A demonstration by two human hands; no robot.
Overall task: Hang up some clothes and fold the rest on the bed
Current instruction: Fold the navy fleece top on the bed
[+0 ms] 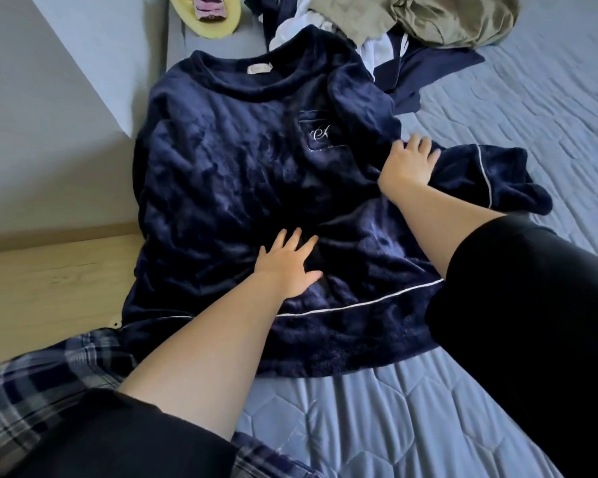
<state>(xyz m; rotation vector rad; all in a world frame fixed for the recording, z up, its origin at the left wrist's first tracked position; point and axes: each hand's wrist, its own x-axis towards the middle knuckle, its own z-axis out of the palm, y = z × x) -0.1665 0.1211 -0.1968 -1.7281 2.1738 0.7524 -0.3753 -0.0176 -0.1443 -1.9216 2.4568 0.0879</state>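
Navy top (239,174) lies spread; clothes pile (428,22) cropped above

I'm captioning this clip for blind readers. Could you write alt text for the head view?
A person's left hand and right hand rest flat on a navy fleece top spread on a grey-blue quilted bed; unfolded clothes are heaped beyond it.

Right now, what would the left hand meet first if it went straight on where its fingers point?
The left hand would just cross the navy fleece top, likely toward its chest pocket.
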